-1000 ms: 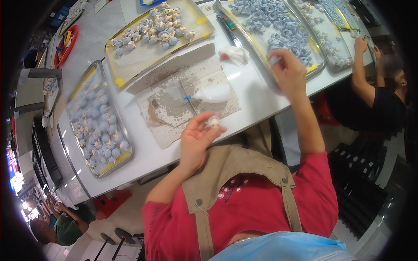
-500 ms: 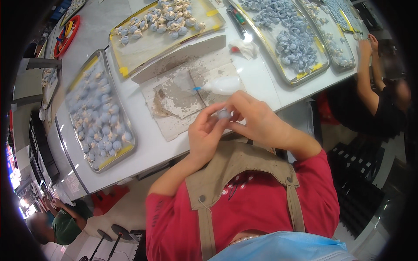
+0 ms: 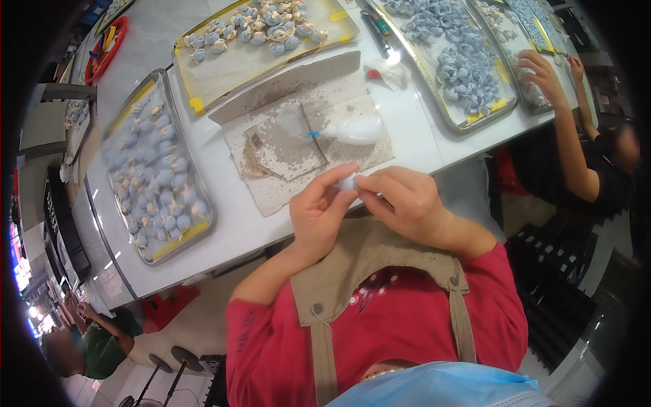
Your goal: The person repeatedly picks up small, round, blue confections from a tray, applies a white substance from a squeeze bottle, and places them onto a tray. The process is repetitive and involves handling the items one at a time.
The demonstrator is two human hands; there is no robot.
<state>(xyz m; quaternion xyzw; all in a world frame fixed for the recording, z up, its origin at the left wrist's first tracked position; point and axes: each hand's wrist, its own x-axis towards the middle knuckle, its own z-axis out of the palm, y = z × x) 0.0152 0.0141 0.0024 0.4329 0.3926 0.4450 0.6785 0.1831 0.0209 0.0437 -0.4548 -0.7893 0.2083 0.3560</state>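
Observation:
A small rounded pale blue-grey piece [image 3: 348, 182] is pinched between my two hands at the table's near edge. My left hand [image 3: 317, 209] grips it between thumb and index finger. From the other side, the bent fingertips of my right hand [image 3: 401, 198] close in against the same piece and partly cover it. Just beyond my hands, a translucent squeeze bottle [image 3: 359, 131] with a blue tip lies on its side on stained cardboard [image 3: 271, 197].
A metal tray [image 3: 209, 218] of round blue-and-cream pieces stands left, a yellow-taped tray [image 3: 234, 85] of similar pieces at the back. Right of a crumpled tissue [image 3: 393, 74] is a tray [image 3: 453, 121] of blue-grey shell-like pieces. A co-worker's hand [image 3: 542, 76] reaches over another tray.
My right hand has lowered slightly, its fingers now more bent around the small piece. The co-worker's hands at the right have moved apart, one reaching over a tray.

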